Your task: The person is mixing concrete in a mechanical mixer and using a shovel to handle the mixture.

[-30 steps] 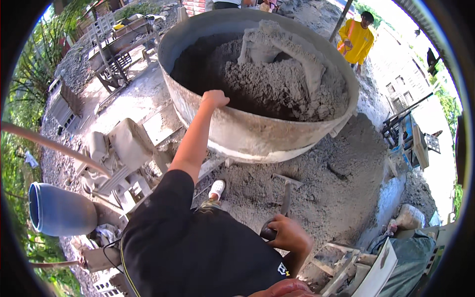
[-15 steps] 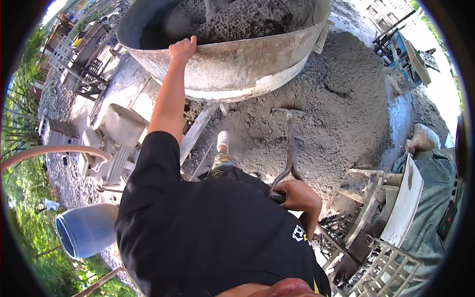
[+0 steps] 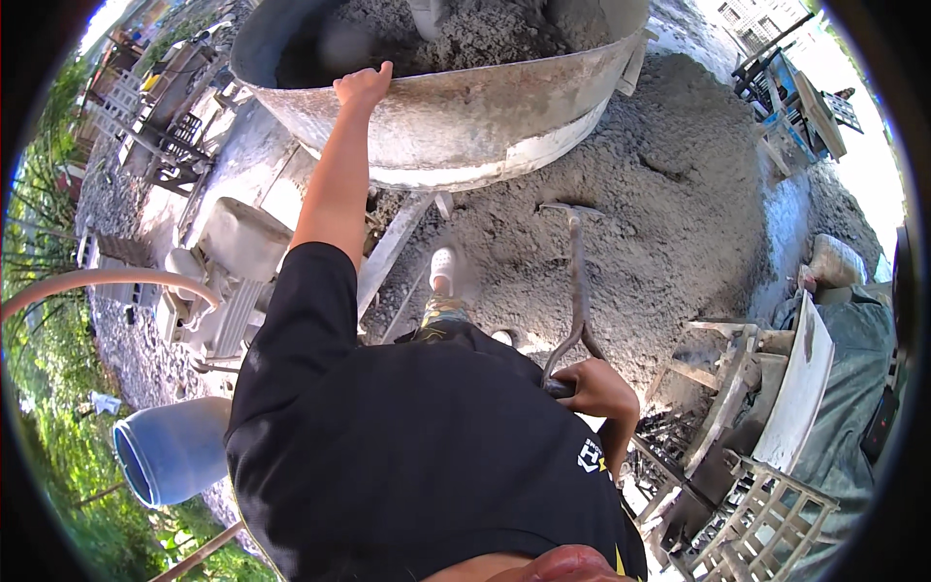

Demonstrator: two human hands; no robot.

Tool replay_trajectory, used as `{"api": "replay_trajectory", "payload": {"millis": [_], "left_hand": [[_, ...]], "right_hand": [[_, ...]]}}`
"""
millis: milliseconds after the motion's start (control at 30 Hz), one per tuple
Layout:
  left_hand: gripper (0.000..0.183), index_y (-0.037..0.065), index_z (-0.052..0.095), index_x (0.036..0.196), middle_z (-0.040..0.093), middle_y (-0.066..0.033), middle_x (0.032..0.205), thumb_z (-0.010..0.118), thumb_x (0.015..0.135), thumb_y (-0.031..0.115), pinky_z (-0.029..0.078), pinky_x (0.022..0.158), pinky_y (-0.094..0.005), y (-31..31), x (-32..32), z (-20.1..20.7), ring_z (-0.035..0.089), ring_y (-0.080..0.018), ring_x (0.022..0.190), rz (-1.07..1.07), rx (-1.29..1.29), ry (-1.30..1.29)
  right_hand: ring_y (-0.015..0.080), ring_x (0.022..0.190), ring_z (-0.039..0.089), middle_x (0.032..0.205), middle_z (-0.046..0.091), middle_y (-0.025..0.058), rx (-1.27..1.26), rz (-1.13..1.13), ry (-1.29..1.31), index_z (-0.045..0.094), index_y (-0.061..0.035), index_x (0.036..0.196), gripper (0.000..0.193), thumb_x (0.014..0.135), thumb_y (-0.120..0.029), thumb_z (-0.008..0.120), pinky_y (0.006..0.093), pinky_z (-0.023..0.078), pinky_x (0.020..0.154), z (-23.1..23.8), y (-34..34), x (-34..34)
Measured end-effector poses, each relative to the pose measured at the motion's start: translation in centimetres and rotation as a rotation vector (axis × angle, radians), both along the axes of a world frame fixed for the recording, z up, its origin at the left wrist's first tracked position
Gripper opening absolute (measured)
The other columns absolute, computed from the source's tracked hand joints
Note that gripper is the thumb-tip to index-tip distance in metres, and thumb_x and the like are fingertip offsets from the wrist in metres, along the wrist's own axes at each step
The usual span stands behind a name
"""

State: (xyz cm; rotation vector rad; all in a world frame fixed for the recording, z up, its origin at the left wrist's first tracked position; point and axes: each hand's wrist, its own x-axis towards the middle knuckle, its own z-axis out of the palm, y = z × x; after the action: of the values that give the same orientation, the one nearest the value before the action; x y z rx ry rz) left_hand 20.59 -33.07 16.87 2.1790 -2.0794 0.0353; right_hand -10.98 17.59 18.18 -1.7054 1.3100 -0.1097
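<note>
My left hand (image 3: 361, 87) reaches far forward and grips the near rim of a large round metal mixing drum (image 3: 465, 126), its thumb pointing right. Grey wet mortar (image 3: 495, 37) lies in the drum, and a grey mixer paddle (image 3: 428, 17) stands up in it. Beside my waist, my right hand (image 3: 599, 388) is closed around the grip of a shovel (image 3: 579, 281). The shaft runs forward from that grip, and the blade's edge rests at the grey sand heap; the blade itself shows only as a thin edge.
A broad heap of grey sand (image 3: 669, 194) spreads right of the drum. A wooden beam (image 3: 393, 247) slants beneath it. Blue barrel (image 3: 184, 451), hose (image 3: 116, 278) and dusty containers (image 3: 242, 242) are left. Wooden frames (image 3: 722, 398), a white board (image 3: 797, 388) and a green tarp (image 3: 853, 388) are right.
The mixer paddle inside the drum has shifted right and shows larger. My right hand and the shovel have moved slightly right. My left hand stays on the rim.
</note>
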Motion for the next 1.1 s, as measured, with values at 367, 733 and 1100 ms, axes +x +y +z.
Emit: {"api": "replay_trajectory", "payload": {"millis": [367, 733, 1100], "left_hand": [[0.056, 0.004, 0.071, 0.096, 0.067, -0.0170, 0.101, 0.030, 0.086, 0.040, 0.035, 0.091, -0.0440, -0.2, 0.6, -1.3, 0.062, -0.0321, 0.097, -0.031, -0.132, 0.047], [0.051, 0.006, 0.070, 0.098, 0.066, -0.0161, 0.105, 0.030, 0.088, 0.035, 0.036, 0.091, -0.0458, 0.6, 0.3, -0.3, 0.062, -0.0321, 0.099, -0.023, -0.089, 0.007], [0.046, 0.009, 0.071, 0.095, 0.068, -0.0123, 0.102, 0.031, 0.089, 0.032, 0.037, 0.088, -0.0425, -0.9, 0.7, -2.1, 0.064, -0.0266, 0.097, -0.074, -0.107, -0.020]], "right_hand": [[0.0394, 0.087, 0.060, 0.090, 0.063, 0.0232, 0.101, 0.000, -0.024, 0.064, 0.0001, 0.101, 0.042, 0.067, -0.025, 0.069, 0.0426, 0.046, 0.077, -0.4, -1.2, 1.8], [0.0375, 0.085, 0.061, 0.089, 0.064, 0.0220, 0.113, -0.004, -0.050, 0.065, 0.0012, 0.099, 0.041, 0.067, -0.024, 0.069, 0.0403, 0.047, 0.075, -0.3, -0.9, 1.1], [0.0334, 0.077, 0.063, 0.084, 0.065, 0.0198, 0.179, -0.044, -0.144, 0.065, 0.0016, 0.097, 0.039, 0.069, -0.025, 0.072, 0.0378, 0.047, 0.070, -0.9, 0.2, 0.2]]}}
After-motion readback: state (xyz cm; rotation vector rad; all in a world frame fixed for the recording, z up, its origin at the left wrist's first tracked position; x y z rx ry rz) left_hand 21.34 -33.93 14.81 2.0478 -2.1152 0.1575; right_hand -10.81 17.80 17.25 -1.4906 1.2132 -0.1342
